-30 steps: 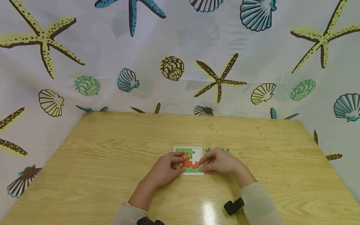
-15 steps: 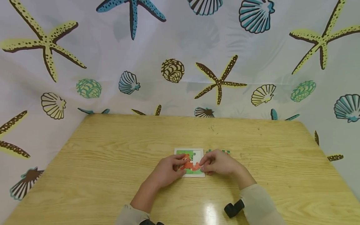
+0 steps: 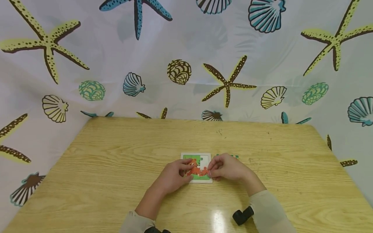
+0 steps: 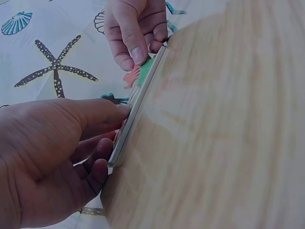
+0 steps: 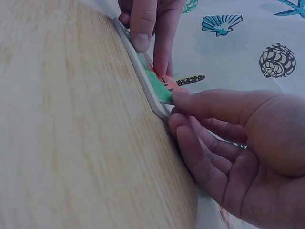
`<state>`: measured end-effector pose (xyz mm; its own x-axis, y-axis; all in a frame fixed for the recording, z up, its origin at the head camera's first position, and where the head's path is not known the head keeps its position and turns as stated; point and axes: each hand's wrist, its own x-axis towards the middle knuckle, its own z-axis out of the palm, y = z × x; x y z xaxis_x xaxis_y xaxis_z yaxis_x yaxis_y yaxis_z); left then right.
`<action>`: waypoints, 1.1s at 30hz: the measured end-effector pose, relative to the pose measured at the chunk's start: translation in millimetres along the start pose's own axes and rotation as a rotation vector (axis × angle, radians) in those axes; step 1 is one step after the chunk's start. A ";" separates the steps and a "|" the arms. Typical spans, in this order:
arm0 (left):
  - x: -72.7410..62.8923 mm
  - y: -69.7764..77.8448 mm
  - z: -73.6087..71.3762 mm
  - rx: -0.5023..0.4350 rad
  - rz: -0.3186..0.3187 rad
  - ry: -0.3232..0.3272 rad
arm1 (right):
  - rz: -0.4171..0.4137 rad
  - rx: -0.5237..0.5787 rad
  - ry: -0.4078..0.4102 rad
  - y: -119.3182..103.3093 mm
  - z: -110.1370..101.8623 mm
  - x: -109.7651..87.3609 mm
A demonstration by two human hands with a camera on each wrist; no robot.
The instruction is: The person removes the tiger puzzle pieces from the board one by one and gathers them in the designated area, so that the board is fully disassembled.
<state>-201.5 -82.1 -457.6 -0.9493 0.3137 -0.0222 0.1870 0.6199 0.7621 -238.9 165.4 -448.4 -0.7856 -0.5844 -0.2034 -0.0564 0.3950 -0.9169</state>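
A small jigsaw puzzle in a white frame point(image 3: 201, 181) lies on the table, showing an orange tiger on green. Its upper right part is bare white. My left hand point(image 3: 173, 174) rests across the left side, thumb and forefinger pressing on the picture and the other fingers by the edge. At the lower right corner, my right hand point(image 3: 228, 167) pinches a green and orange puzzle piece point(image 5: 161, 90) between thumb and fingers. In the right wrist view this piece tilts up slightly above the frame's rim. The fingertips hide part of it.
Loose green puzzle pieces point(image 3: 235, 156) lie just behind my right hand, partly covered by it. The wooden table point(image 3: 116, 145) meets a white cloth point(image 3: 157, 97) printed with shells and starfish at the back and sides. A black wrist camera point(image 3: 243, 216) sits on the right sleeve.
Both hands stay at the puzzle with almost the same hold. The right fingers have shifted very slightly at the piece; the whole view has moved a little with the head.
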 end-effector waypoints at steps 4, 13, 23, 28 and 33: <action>0.2 1.1 -0.6 0.000 -0.009 -0.002 | 0.002 0.014 -0.006 0.9 -1.1 0.0; 1.4 0.5 -1.2 0.017 -0.010 -0.006 | -0.019 0.000 -0.013 0.2 -3.8 -0.5; 2.3 -1.8 -1.2 0.005 -0.009 -0.004 | -0.008 0.040 -0.017 -4.8 -8.4 -4.2; 2.1 -1.6 -1.2 -0.004 -0.010 0.000 | 0.025 0.154 -0.034 -4.0 -10.9 -4.7; 1.6 -1.5 -1.6 -0.008 0.004 -0.005 | 0.033 0.195 -0.023 -2.4 -11.4 -4.1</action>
<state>-203.7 -83.7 -457.7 -0.9473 0.3194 -0.0226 0.1884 0.6128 0.7674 -242.6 174.9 -441.5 -0.7708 -0.5902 -0.2399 0.0913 0.2704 -0.9584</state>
